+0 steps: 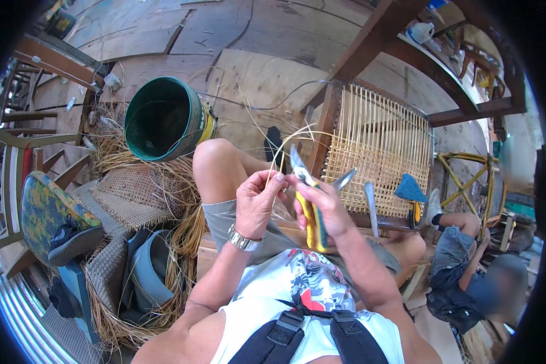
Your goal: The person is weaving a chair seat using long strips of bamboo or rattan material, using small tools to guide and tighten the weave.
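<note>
Thumb and fingers of my left hand (pixel 259 197) pinch a thin, pale cane strand (pixel 277 153), which curves up toward the chair seat. My right hand (pixel 326 209) is wrapped around yellow-handled pruning shears (pixel 312 224), their metal blades pointing up beside the strand. Both hands are close together above my lap. Just ahead and to the right is a wooden chair frame (pixel 361 54) with a partly woven cane seat (pixel 379 142). Along the seat's near side are two metal blades, one (pixel 344 179) by my right hand and another (pixel 371 209) farther right, and a blue pad (pixel 410 188).
A dark green bucket (pixel 194 115) stands on the plywood floor (pixel 267 73) to the left. Loose cane (pixel 191 221) is heaped below it. A dark shoe (pixel 74 242) rests on a camouflage-patterned cushion (pixel 48 206). Another person (pixel 461 273) sits at the right, by a bamboo-like frame (pixel 464 182).
</note>
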Demonstrator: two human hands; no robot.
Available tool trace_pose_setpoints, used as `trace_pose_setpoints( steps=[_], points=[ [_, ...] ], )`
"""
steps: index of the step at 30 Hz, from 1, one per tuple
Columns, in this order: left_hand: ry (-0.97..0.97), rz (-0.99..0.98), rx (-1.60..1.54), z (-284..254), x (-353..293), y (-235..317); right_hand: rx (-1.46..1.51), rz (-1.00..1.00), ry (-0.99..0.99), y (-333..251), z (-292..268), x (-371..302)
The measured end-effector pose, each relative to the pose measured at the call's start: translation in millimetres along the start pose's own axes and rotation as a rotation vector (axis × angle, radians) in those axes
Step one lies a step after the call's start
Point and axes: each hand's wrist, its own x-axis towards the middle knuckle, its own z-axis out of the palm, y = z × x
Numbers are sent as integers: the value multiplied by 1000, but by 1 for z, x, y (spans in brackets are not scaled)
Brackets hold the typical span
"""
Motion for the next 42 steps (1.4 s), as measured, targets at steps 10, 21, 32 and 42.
trace_pose_setpoints(
  steps=[10, 21, 32, 42],
  points=[
    [193, 1010, 608, -31, 146, 139, -350, 4, 1017, 138, -142, -303],
    [522, 1481, 1168, -126, 321, 382, -717, 545, 1415, 368, -150, -242],
    [-29, 500, 896, 47, 18, 33, -654, 37, 1384, 214, -196, -283],
    [-431, 57, 556, 105, -43, -49, -6, -778, 399, 32, -85, -53]
  ],
)
